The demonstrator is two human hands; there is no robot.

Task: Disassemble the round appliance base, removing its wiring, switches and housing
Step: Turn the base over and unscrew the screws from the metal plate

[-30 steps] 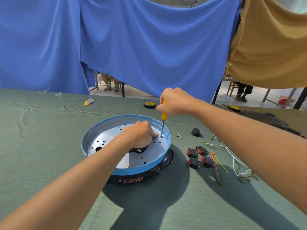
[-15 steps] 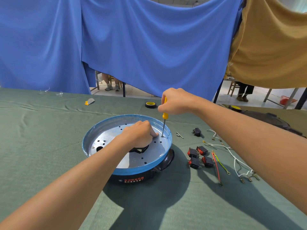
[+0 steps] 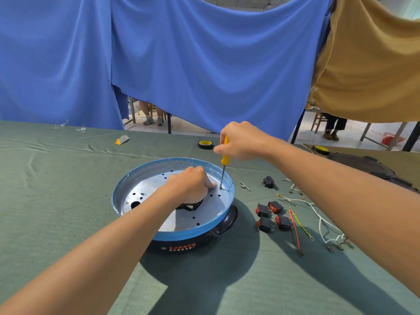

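Right grip (image 3: 241,142): closed round yellow screwdriver (image 3: 225,159), tip in a screw (image 3: 221,188) at 2 o'clock on the round appliance base (image 3: 193,231). Left grip (image 3: 188,185): curled on its metal plate (image 3: 147,189); I could not tell whether it held anything. Base stood mid bench (image 3: 56,201); switches (image 3: 271,215) lay at its 3 o'clock. I judged firm downward pressure and an upright shaft best.

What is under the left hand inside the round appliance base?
The left hand lies over the silver perforated plate. A black part pokes out beneath its near edge. The hand covers the rest of that part and the plate's middle, so what the fingers touch cannot be seen.
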